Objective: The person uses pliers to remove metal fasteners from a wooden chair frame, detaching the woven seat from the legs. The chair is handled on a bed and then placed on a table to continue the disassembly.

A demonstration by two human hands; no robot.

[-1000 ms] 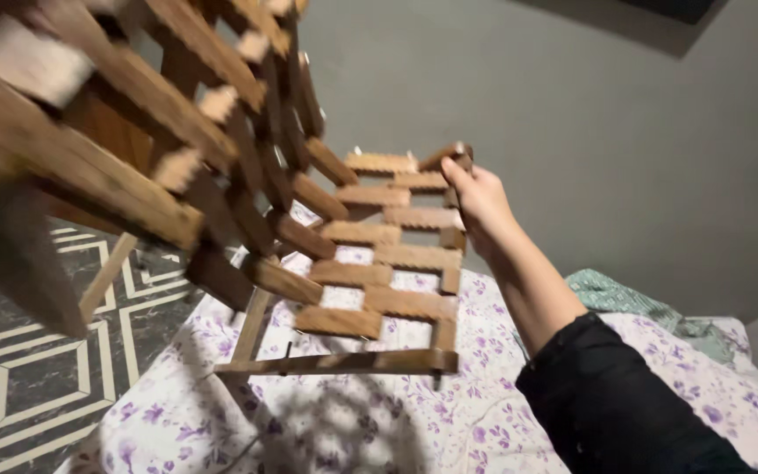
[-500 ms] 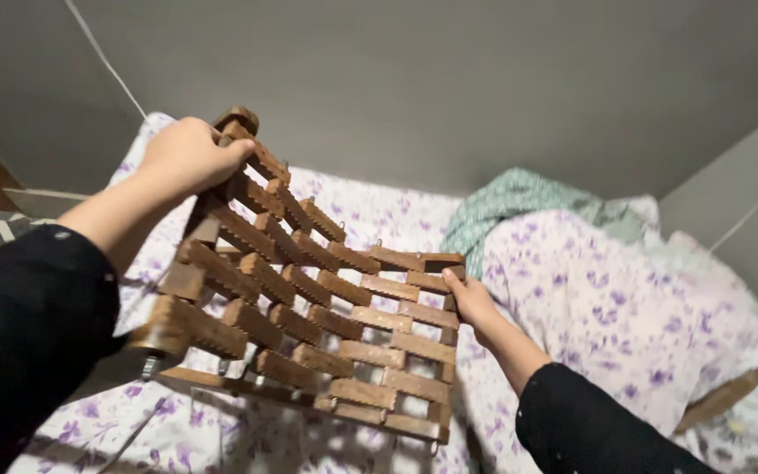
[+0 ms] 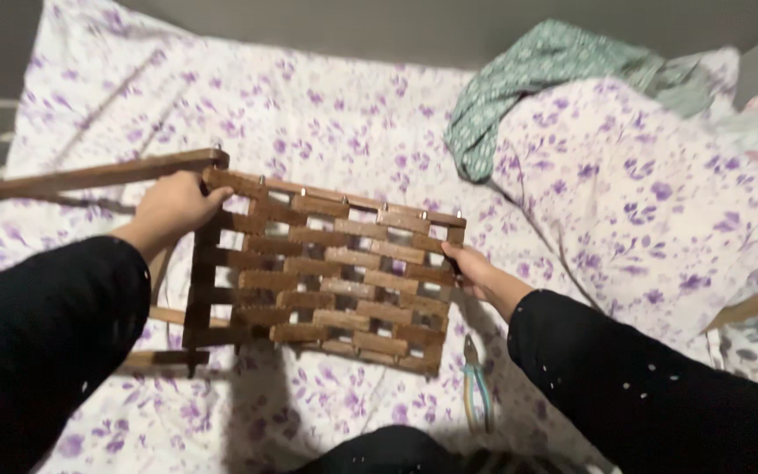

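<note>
The wooden lattice rack (image 3: 326,281) (lying on the floral sheet (image 3: 326,114)) is gripped by the left hand (image 3: 171,206) and right hand (image 3: 477,270), fingers curled round its edges.

A brown woven wooden slat panel (image 3: 326,281) with a side rail lies flat on the bedsheet.

Long black sleeves, white-speckled

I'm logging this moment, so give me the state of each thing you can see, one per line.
Wooden lattice rack: held by both side edges, low over the bed.
Left hand: gripping the rack's left top corner.
Right hand: gripping the rack's right edge.
Pliers: lying on the floral sheet, untouched.
Green cloth: crumpled.
</note>
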